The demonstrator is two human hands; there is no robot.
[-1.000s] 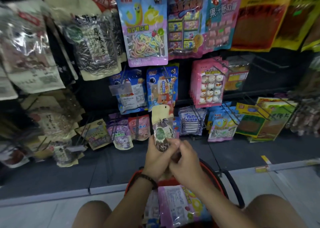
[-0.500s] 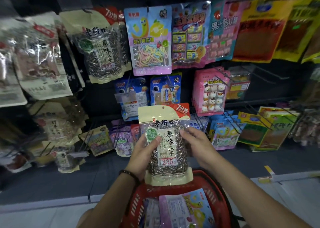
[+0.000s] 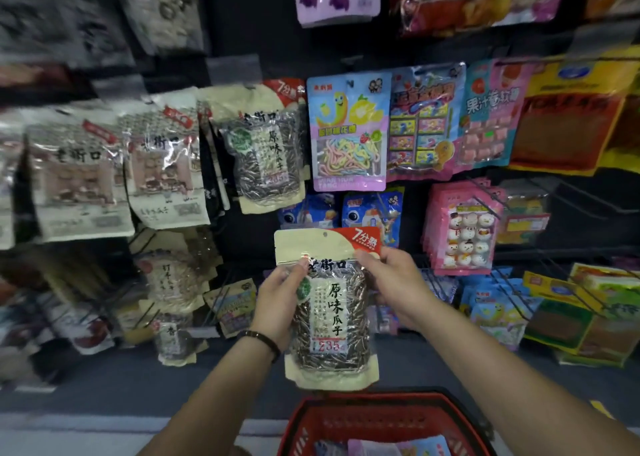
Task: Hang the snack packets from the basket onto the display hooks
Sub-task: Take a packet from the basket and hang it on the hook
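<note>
Basket, red, at bottom edge, nearest the camera; a few packets lie inside, mostly cut off by the frame. Just above the basket, both hands hold one seed packet upright, front facing the camera. Left hand: fingers curled round the packet's left edge, thumb on the front near the top seal; dark bracelet on the wrist. Right hand: grips the upper right edge, thumb on the front below the red corner tab. The packet is clear-bodied and full of striped seeds, with a cream top and bottom band and a white label marked 235. Its hang hole at top centre is not on any hook. The packet hangs free of the basket, in front of the lower display rows. Behind it, small blue packets. Up and to the left, a matching seed packet hangs on the display, just beside a pastel candy packet. To the right, pink snowman packets, and past them a bare wire hook. Far left rows are blurred: cream and clear packets, print unreadable.
</note>
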